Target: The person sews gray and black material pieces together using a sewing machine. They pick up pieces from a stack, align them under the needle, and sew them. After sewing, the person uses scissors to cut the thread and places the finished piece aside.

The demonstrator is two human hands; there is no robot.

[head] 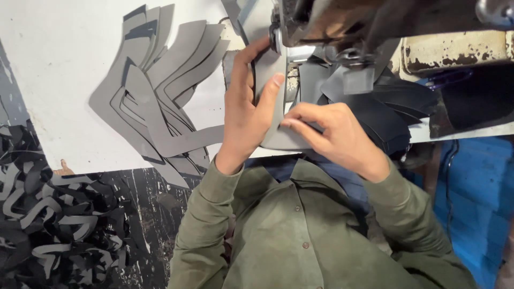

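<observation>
1. A grey cut leather piece [270,115] is held flat at the near edge of the white tabletop [59,80], its far end lying under the head of the worn sewing machine [342,27].
2. It is pinched by the left hand [243,112], thumb on top and fingers curled round its left edge, apparently to steer it.
3. Its lower right part is pressed down by the bent fingertips of the right hand [329,131], seemingly to keep it flat.
4. A fanned pile of matching grey pieces [158,85] is laid to the left, within reach.
5. Darker pieces [391,115] are stacked at the right, beside the machine.
6. Black and grey offcuts [53,214] are heaped on the floor below.
</observation>
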